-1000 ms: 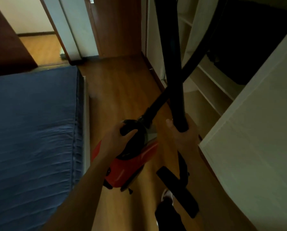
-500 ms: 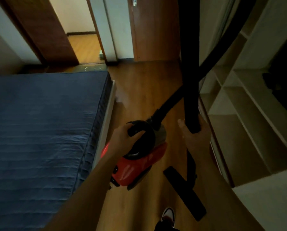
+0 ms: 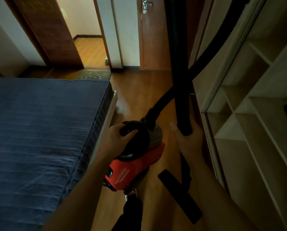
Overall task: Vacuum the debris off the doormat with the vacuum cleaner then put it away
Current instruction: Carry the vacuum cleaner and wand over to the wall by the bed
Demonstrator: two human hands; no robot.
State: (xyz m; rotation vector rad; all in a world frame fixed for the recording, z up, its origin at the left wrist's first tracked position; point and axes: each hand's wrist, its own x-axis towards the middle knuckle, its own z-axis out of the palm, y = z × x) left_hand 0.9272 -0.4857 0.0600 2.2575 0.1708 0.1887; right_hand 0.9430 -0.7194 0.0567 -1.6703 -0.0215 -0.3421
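Between the blue bed [image 3: 39, 130] and the open wardrobe [image 3: 256, 117], you stand on the wooden floor [image 3: 139, 90] and carry the vacuum cleaner [image 3: 132, 170] (a small one, red and black) with both hands.

Your left hand [image 3: 117, 140] grips the black handle [image 3: 134, 129] on top of the red body. Its fingers [image 3: 116, 128] are curled tight round the handle, and the thumb lies over the front of it. The body hangs tilted above the floor, with the hose end pointing up and away from you.

Your right hand [image 3: 189, 142] holds the black tube [image 3: 179, 80] at its lower part. The fingers [image 3: 197, 130] are wrapped round the far side of the tube, and the thumb lies on its left side. The tube stands almost upright and goes out of the picture at the top. Below this hand the flat black nozzle [image 3: 179, 195] hangs slanted over the floor; I cannot tell if it touches the floor.

The black hose [image 3: 206, 59] leaves the body, crosses the tube and climbs to the upper right.

The doormat [image 3: 82, 76] lies well apart from you, before the open doorway [image 3: 87, 39], just beyond the far corner of the bed. Pale bits of debris [image 3: 96, 74] are scattered on it. A brown door [image 3: 154, 40] stands right of the doorway. A shoe [image 3: 131, 194] shows under the red body.
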